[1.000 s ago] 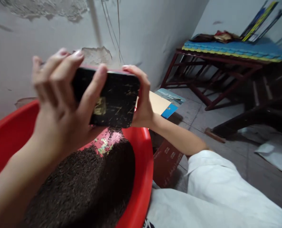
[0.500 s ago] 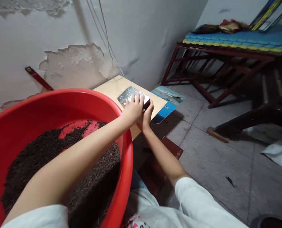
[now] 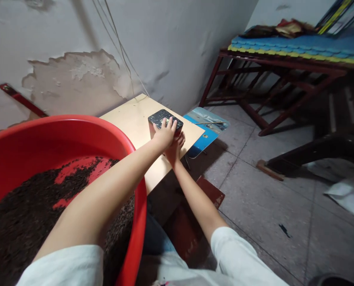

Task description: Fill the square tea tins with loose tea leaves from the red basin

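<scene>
A rectangular tin (image 3: pixel 158 116) with a dark, patterned, scuffed lid and reddish sides is at the right part of a pale board (image 3: pixel 126 113). From above, my left hand (image 3: pixel 164 136) lies over the lid, its fingers across the top and its thumb at the near edge. My right hand (image 3: pixel 176 149) is lower, curled against the tin's near right side. The tin's lower part is hidden behind my hands, so I cannot tell whether it touches the board. Under my left arm, a large red tub (image 3: pixel 139 222) holds dark, loose, grain-like bits (image 3: pixel 25 206).
A blue picture board (image 3: pixel 205 137) juts out past the pale board. A dark red stool (image 3: pixel 211 192) is below. Blue and yellow foam mats (image 3: pixel 287 45) lie on a red frame (image 3: pixel 302 93) at the back right. Cords (image 3: pixel 119 43) hang along the peeling wall.
The tin has gone from tilted, its lid shining, to more upright, with its side showing. Both hands stay on it. The view has shifted, so the tub appears further left.
</scene>
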